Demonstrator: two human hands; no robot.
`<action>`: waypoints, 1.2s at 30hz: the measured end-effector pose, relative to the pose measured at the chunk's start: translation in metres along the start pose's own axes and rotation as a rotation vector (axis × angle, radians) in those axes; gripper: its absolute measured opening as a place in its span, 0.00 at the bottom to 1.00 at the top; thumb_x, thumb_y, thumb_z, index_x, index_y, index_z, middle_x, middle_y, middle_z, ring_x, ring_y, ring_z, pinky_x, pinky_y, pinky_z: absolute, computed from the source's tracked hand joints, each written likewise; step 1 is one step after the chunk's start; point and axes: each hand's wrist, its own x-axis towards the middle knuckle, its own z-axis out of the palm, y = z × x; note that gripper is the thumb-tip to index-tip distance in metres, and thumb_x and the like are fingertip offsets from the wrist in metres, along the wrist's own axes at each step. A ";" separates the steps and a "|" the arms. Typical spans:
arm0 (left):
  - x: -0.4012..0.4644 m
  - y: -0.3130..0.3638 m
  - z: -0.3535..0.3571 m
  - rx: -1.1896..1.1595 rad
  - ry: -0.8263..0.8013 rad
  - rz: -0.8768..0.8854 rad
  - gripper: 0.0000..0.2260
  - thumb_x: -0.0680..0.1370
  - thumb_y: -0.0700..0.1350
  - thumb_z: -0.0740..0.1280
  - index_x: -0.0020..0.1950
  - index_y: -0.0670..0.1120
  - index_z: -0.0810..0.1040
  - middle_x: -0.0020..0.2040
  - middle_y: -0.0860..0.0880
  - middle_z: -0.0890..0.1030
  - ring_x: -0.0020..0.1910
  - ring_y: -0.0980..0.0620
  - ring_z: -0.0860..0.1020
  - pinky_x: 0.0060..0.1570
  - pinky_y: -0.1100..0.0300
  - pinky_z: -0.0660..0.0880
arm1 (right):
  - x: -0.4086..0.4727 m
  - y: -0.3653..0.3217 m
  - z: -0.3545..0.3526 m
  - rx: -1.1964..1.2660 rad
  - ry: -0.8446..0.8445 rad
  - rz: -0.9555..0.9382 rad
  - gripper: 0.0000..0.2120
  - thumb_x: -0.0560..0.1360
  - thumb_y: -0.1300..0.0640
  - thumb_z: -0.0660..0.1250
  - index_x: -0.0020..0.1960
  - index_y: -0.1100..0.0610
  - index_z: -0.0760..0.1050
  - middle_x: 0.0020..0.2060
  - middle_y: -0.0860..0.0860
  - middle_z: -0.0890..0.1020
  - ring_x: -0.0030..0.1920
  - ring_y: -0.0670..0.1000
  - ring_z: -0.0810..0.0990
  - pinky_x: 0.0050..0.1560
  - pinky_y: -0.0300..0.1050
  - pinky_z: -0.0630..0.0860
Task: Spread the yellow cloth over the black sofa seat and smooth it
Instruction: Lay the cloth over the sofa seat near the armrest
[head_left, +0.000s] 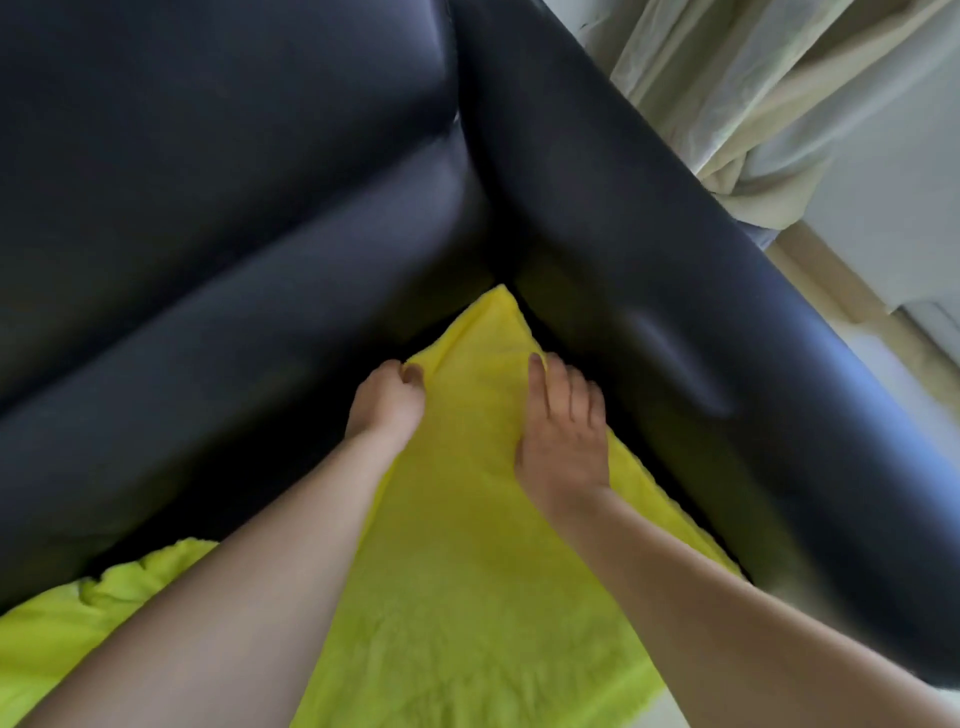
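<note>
I see the yellow cloth (467, 571) lying on the black sofa seat (322, 483), its corner tucked toward the armrest (675, 260); left hand (387, 402) seemingly pinches its edge, right hand (563, 436) presses flat, fingers (540, 384) straight.

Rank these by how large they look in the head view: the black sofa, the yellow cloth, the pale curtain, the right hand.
1. black sofa, most of the frame.
2. yellow cloth.
3. pale curtain; it lies farther away and is cut by the frame edge, so true size is unsure.
4. right hand.
</note>
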 end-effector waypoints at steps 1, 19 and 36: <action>-0.005 -0.003 -0.003 0.061 0.000 0.031 0.15 0.80 0.53 0.59 0.59 0.42 0.73 0.59 0.39 0.77 0.57 0.37 0.75 0.49 0.52 0.71 | 0.000 -0.006 0.003 0.017 0.053 -0.103 0.39 0.69 0.57 0.64 0.77 0.61 0.56 0.74 0.58 0.61 0.72 0.60 0.61 0.74 0.57 0.56; -0.051 -0.068 -0.036 0.249 0.290 -0.257 0.11 0.77 0.45 0.62 0.51 0.38 0.78 0.50 0.38 0.79 0.48 0.38 0.75 0.45 0.50 0.70 | 0.044 -0.003 -0.027 -0.032 -0.590 -0.104 0.47 0.71 0.48 0.71 0.78 0.47 0.43 0.77 0.50 0.39 0.77 0.56 0.40 0.76 0.54 0.46; -0.005 0.025 0.029 0.567 -0.126 0.665 0.31 0.81 0.61 0.49 0.79 0.53 0.39 0.79 0.50 0.37 0.77 0.50 0.36 0.75 0.52 0.36 | -0.077 0.072 0.024 -0.074 -0.381 -0.108 0.34 0.78 0.36 0.45 0.77 0.55 0.55 0.77 0.58 0.59 0.76 0.56 0.55 0.71 0.56 0.54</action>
